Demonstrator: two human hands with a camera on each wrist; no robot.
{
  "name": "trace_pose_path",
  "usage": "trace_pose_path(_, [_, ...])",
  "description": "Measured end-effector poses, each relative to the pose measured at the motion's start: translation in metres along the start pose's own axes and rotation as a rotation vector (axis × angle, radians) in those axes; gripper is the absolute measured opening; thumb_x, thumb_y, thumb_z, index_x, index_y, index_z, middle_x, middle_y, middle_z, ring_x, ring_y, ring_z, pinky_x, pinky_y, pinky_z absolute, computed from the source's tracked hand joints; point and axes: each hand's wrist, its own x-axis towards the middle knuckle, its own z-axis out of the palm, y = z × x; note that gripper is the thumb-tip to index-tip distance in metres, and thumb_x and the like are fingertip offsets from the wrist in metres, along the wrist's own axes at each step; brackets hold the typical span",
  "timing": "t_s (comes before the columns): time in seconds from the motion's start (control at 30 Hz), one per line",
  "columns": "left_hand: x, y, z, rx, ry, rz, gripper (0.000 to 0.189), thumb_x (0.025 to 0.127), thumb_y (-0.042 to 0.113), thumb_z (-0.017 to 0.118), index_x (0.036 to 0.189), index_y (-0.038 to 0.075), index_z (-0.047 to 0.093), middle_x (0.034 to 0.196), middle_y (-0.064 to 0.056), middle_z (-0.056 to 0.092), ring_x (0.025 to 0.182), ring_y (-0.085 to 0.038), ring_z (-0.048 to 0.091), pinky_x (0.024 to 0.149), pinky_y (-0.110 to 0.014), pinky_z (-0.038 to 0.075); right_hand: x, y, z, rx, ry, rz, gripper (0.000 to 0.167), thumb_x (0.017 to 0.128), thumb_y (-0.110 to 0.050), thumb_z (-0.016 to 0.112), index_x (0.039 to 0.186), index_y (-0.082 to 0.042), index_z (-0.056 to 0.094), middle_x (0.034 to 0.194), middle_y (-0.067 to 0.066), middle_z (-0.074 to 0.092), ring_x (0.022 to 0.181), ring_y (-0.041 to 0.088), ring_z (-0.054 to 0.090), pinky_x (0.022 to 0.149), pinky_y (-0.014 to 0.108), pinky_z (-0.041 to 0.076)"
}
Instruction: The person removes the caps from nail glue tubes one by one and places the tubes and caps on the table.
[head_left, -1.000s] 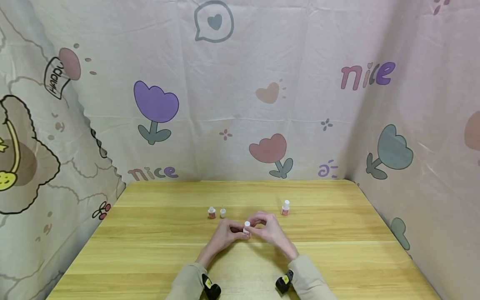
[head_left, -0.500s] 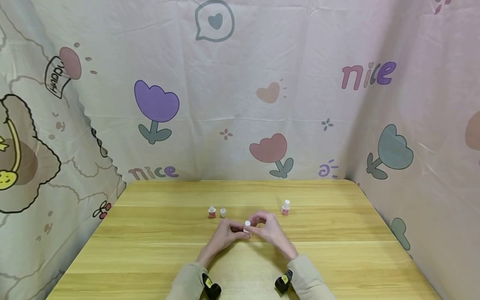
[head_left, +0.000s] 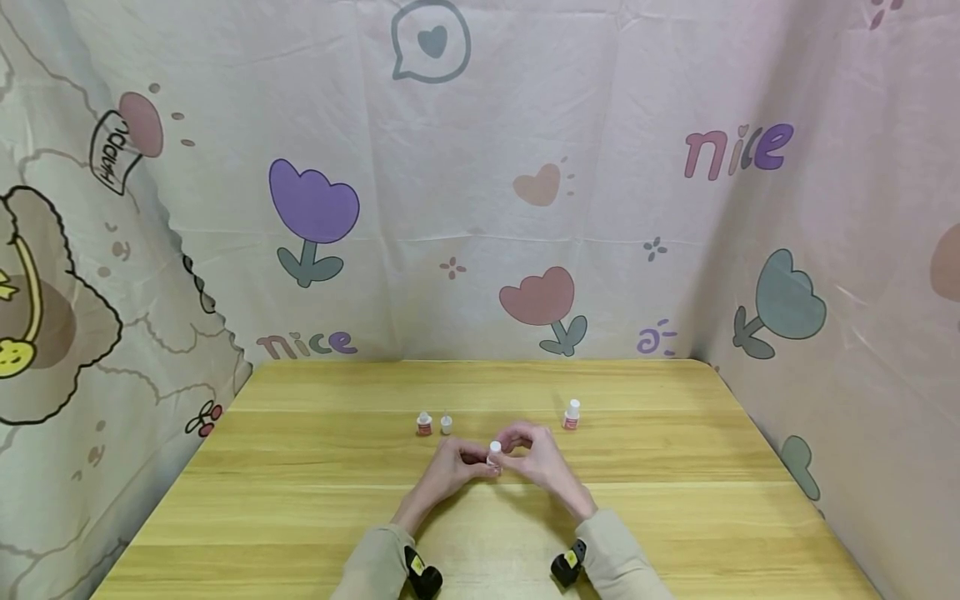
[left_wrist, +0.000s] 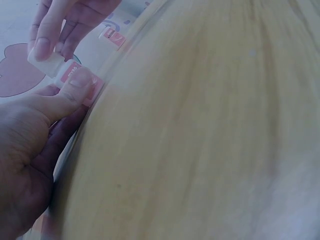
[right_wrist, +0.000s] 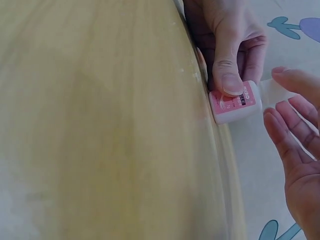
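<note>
Both hands meet over the table at a small white bottle (right_wrist: 232, 105) with a pink label, its white cap (head_left: 495, 447) uppermost. My left hand (head_left: 453, 467) grips the bottle's body, the thumb lying across the label. With thumb and fingers, my right hand (head_left: 540, 458) pinches the cap, which the left wrist view also shows attached on top of the bottle. Farther back on the left stands another small bottle (head_left: 424, 426) with its cap off. Beside it a loose white cap (head_left: 446, 426) rests with a thin stem pointing up.
A third bottle (head_left: 572, 415), capped and upright, stands behind the right hand. The wooden table (head_left: 315, 475) ends at a printed cloth backdrop (head_left: 450, 167), with more cloth along both sides. Each sleeve cuff carries a black wrist camera (head_left: 425, 575).
</note>
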Motion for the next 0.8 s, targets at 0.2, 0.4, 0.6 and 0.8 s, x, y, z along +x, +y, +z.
trace_pose_path(0.2, [0.0, 0.0001, 0.0005, -0.007, 0.0, -0.003, 0.015, 0.082, 0.016, 0.082, 0.096, 0.01, 0.081, 0.089, -0.008, 0.08, 0.075, 0.002, 0.068, 0.069, -0.017, 0.055, 0.0003, -0.0002, 0.0007, -0.015, 0.016, 0.034, 0.017, 0.081, -0.009, 0.083, 0.092, -0.007, 0.069, 0.088, 0.009, 0.072, 0.079, 0.002, 0.065, 0.079, 0.026, 0.058])
trace_pose_path(0.4, [-0.0001, 0.0006, 0.0006, -0.004, 0.002, -0.011, 0.015, 0.082, 0.016, 0.083, 0.095, 0.01, 0.081, 0.087, -0.007, 0.08, 0.073, 0.002, 0.067, 0.068, -0.017, 0.054, 0.0001, -0.0006, 0.0004, -0.009, 0.013, 0.0, 0.015, 0.082, -0.006, 0.082, 0.093, -0.006, 0.071, 0.089, 0.01, 0.073, 0.08, 0.002, 0.066, 0.082, 0.032, 0.059])
trace_pose_path(0.6, [-0.0004, 0.0009, -0.0003, -0.006, -0.001, 0.01, 0.015, 0.082, 0.017, 0.083, 0.094, 0.009, 0.081, 0.087, -0.009, 0.08, 0.074, 0.001, 0.068, 0.069, -0.017, 0.055, -0.0003, -0.0012, 0.0004, 0.019, -0.001, -0.015, 0.015, 0.082, -0.004, 0.081, 0.095, -0.005, 0.073, 0.092, 0.012, 0.073, 0.083, 0.004, 0.067, 0.085, 0.033, 0.06])
trace_pose_path(0.8, [-0.0002, 0.0009, -0.0001, -0.015, -0.008, 0.001, 0.015, 0.082, 0.018, 0.083, 0.094, 0.01, 0.081, 0.088, -0.007, 0.08, 0.076, 0.001, 0.069, 0.072, -0.017, 0.055, -0.0005, 0.0009, 0.0013, 0.051, -0.023, -0.063, 0.017, 0.083, -0.001, 0.079, 0.098, 0.001, 0.072, 0.095, 0.018, 0.071, 0.085, 0.017, 0.07, 0.086, 0.039, 0.06])
